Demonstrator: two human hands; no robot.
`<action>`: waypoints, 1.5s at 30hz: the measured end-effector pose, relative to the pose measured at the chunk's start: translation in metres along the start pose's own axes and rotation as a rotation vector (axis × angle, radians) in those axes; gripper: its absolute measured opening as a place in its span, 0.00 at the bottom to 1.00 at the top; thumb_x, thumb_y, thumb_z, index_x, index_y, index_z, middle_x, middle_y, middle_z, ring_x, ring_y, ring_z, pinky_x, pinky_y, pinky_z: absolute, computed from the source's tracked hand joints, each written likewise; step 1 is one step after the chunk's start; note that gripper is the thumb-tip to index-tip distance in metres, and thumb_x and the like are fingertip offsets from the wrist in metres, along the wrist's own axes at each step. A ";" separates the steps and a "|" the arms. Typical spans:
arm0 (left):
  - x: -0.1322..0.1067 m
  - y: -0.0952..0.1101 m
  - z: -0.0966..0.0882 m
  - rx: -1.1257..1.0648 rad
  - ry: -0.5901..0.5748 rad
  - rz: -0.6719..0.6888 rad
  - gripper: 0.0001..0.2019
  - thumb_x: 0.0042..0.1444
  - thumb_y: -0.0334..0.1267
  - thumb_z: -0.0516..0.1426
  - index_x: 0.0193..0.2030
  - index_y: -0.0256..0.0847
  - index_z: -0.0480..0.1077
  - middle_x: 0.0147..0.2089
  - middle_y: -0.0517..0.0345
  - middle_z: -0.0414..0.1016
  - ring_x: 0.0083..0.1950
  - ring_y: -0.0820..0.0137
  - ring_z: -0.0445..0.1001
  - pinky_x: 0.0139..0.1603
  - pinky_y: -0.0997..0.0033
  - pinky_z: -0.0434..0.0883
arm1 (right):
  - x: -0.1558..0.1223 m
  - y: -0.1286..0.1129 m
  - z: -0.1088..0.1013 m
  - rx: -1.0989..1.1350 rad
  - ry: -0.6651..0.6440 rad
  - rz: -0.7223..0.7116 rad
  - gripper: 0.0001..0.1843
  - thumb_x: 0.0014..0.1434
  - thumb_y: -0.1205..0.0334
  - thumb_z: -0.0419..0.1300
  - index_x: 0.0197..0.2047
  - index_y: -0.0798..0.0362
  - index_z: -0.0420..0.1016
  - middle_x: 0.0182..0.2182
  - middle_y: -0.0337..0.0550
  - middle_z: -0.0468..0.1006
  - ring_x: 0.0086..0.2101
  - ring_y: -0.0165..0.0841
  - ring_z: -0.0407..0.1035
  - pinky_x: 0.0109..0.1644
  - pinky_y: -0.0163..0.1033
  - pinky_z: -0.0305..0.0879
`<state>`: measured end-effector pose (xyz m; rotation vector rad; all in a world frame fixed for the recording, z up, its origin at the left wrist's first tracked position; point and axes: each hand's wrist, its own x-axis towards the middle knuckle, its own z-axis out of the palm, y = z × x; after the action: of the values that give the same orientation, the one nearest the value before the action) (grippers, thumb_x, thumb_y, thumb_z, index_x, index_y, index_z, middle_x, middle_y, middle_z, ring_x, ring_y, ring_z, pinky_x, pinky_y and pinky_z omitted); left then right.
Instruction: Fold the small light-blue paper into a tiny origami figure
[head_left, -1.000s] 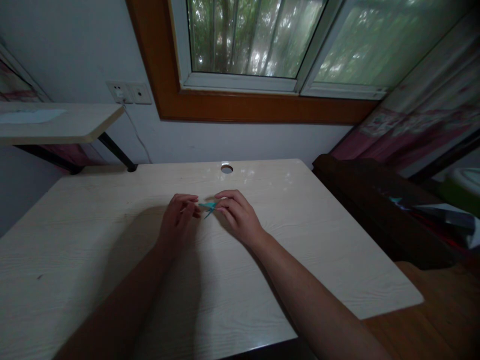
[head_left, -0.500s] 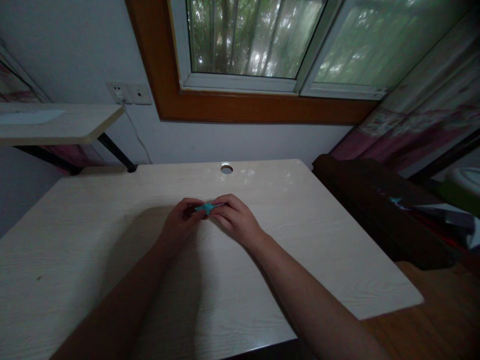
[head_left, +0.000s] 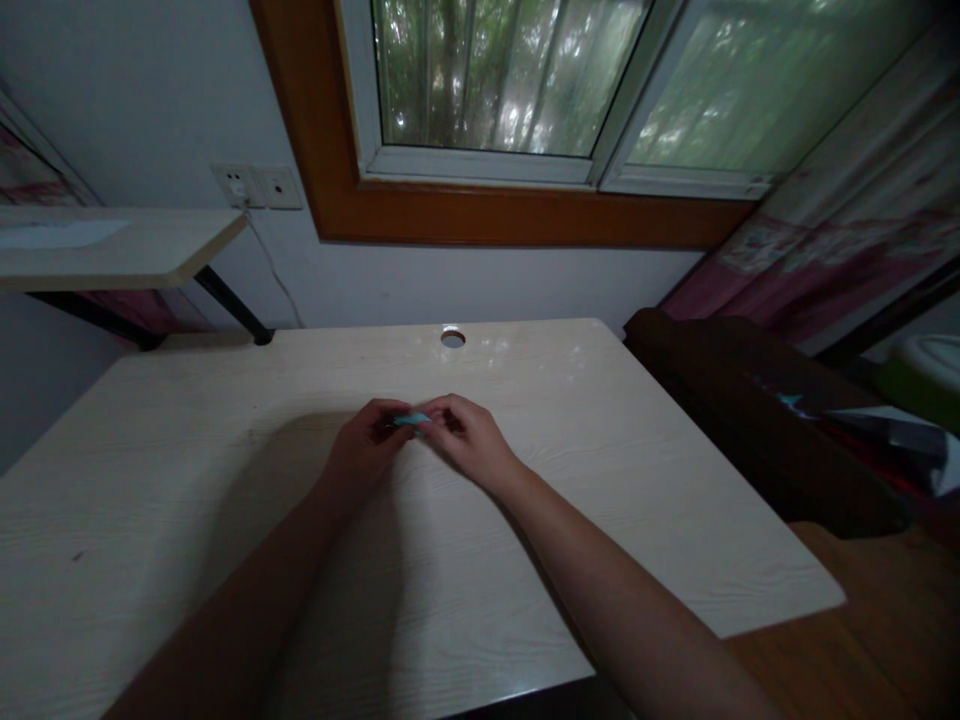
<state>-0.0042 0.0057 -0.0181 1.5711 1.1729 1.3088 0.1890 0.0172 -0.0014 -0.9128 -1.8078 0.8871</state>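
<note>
A small, thin turquoise piece (head_left: 410, 419), perhaps folded paper, is pinched between my hands over the desk (head_left: 637, 480). The fingers and thumb of my left hand (head_left: 365, 440) close on its left end. At the other end, the fingertips of my right hand (head_left: 472, 437) grip its right side, with the thumb in front. My fingers cover much of the piece, so its full shape is hidden.
Near the desk's back edge is a round cable hole (head_left: 453, 339). A raised shelf (head_left: 127, 250) on black legs stands at the back left. Beyond the desk are a window (head_left: 495, 80) and wall sockets (head_left: 259, 187). Dark brown furniture (head_left: 720, 400) borders the right side.
My right fingers have shifted their grip on the turquoise piece, the thumb now lying along its front. The piece looks flatter and less of it shows. My left hand has barely moved.
</note>
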 end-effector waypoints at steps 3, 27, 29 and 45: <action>-0.001 0.001 0.000 -0.006 -0.014 -0.031 0.14 0.51 0.42 0.66 0.44 0.41 0.73 0.38 0.56 0.79 0.39 0.67 0.79 0.42 0.66 0.76 | 0.001 0.007 0.006 0.244 -0.046 0.160 0.14 0.60 0.51 0.64 0.42 0.53 0.76 0.29 0.41 0.78 0.29 0.29 0.71 0.35 0.35 0.69; 0.001 0.010 -0.003 -0.146 0.010 -0.140 0.11 0.53 0.44 0.65 0.37 0.39 0.75 0.34 0.56 0.81 0.35 0.66 0.81 0.42 0.63 0.78 | 0.006 0.016 0.008 0.572 0.001 0.339 0.16 0.50 0.53 0.71 0.37 0.55 0.78 0.28 0.40 0.79 0.27 0.28 0.72 0.35 0.35 0.69; 0.000 0.012 -0.002 -0.148 0.012 -0.139 0.11 0.54 0.44 0.64 0.38 0.39 0.75 0.34 0.55 0.80 0.35 0.66 0.81 0.42 0.63 0.78 | 0.005 0.016 0.008 0.559 0.002 0.340 0.15 0.50 0.53 0.71 0.37 0.55 0.78 0.28 0.40 0.79 0.28 0.28 0.72 0.35 0.35 0.69; -0.002 0.013 -0.003 -0.274 -0.015 0.003 0.13 0.53 0.36 0.66 0.44 0.41 0.70 0.44 0.57 0.77 0.40 0.70 0.79 0.44 0.66 0.77 | 0.007 0.017 0.009 0.629 0.044 0.332 0.16 0.50 0.53 0.71 0.37 0.54 0.77 0.29 0.40 0.79 0.28 0.30 0.73 0.35 0.36 0.69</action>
<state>-0.0046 0.0005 -0.0063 1.3811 0.9375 1.3928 0.1820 0.0300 -0.0163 -0.8111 -1.2247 1.5196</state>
